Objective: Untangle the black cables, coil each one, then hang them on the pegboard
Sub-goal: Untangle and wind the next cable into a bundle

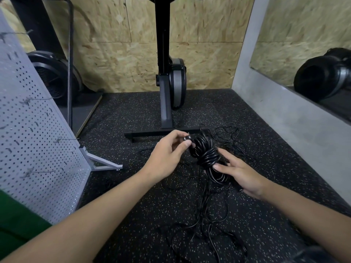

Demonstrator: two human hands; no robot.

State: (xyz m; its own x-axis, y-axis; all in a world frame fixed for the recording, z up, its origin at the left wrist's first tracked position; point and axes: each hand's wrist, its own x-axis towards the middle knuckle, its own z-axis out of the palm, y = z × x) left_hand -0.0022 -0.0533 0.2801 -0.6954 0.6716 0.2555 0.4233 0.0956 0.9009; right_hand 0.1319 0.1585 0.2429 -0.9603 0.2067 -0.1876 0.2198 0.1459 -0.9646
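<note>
Head view, risks first. The pegboard leans on a slim angled foot at the left, well apart from the hands; a heavy bundle hung carelessly could rock it, I judge. The loose cables sprawl over the floor below and beyond the hands, and thin strands run up toward the coiled cable. If one is still threaded through the coil, lifting it would drag the tangle along or tighten a knot. The right hand grips the coil from below, fingers loosely wrapped round its lower loop; a slack hold would probably let the turns spring apart. The left hand pinches the connector at the coil's top between thumb and fingertips, the other fingers curled. If that end slips free, the wrap round the coil's waist may unwind.

Materials: the floor is black rubber matting flecked with pale specks, which hides the thin strands. The pegboard is grey perforated sheet metal with small dark hooks and scraps of twine. An exercise machine stands behind on a black T-shaped base. The coil is glossy, smooth-jacketed cord pinched into a figure-eight. The connector looks small, dark and blocky, with pale markings.
</note>
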